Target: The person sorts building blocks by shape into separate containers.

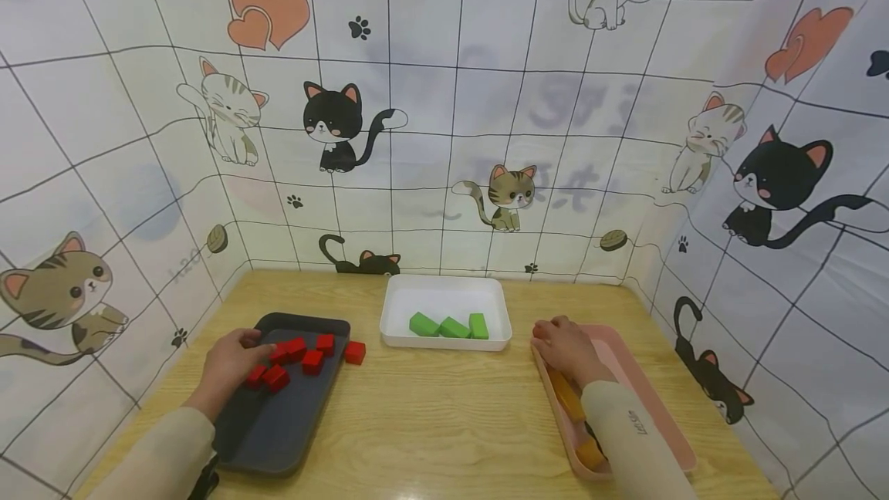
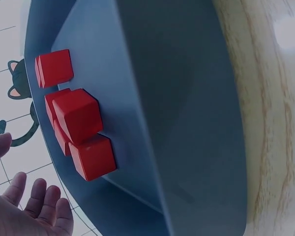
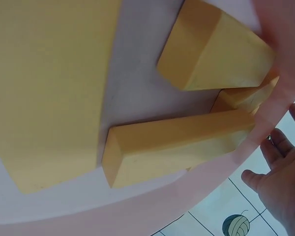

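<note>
On the left, my left hand (image 1: 232,367) is over the far left part of a dark grey tray (image 1: 271,438). Several red cubes (image 1: 312,362) lie in that tray near the fingertips. The left wrist view shows this hand (image 2: 37,211) with fingers loosely bent and apart, nothing between them, beside the clustered cubes (image 2: 77,115). To the right, my right hand (image 1: 566,349) is at the far left corner of a pink tray (image 1: 646,392). Yellow-orange blocks (image 1: 568,398) lie under that arm. In the right wrist view the fingers (image 3: 280,147) are spread, apart from the long block (image 3: 177,147).
A single red cube (image 1: 354,352) sits on the wooden table (image 1: 430,415), just outside the grey tray's right edge. Toward the back, a white tray (image 1: 444,295) holds three green blocks (image 1: 454,328). Cat-patterned cloth (image 1: 430,99) encloses the back and sides.
</note>
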`<state>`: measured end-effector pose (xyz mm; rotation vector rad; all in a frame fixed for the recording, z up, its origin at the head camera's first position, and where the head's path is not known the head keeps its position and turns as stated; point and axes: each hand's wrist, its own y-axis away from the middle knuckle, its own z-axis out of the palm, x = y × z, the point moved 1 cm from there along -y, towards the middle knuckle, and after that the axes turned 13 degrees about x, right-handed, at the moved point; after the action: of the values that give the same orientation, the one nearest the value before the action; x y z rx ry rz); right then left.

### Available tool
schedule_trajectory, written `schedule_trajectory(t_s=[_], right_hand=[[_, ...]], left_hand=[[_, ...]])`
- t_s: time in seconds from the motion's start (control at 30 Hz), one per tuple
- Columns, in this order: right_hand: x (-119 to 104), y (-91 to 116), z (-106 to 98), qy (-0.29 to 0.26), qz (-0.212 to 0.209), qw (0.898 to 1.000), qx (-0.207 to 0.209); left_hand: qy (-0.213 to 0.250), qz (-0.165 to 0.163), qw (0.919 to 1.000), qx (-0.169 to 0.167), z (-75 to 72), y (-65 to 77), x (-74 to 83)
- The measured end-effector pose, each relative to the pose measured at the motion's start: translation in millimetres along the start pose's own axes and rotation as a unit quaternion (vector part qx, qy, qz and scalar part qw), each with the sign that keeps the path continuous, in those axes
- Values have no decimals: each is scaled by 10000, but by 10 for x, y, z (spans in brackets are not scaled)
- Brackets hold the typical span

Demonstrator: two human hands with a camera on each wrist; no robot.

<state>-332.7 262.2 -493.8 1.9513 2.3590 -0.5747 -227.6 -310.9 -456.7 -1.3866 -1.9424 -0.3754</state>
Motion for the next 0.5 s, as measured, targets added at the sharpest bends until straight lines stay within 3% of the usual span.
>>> schedule_trajectory(t_s=[0.33, 0.5], right_hand=[[-58, 4, -38, 58, -97, 9999, 62], [-155, -18, -52, -23, -278, 9994, 188]], left_hand=[[-297, 78, 9995, -3, -34, -24, -13], [-516, 339, 9981, -42, -68, -17, -69]])
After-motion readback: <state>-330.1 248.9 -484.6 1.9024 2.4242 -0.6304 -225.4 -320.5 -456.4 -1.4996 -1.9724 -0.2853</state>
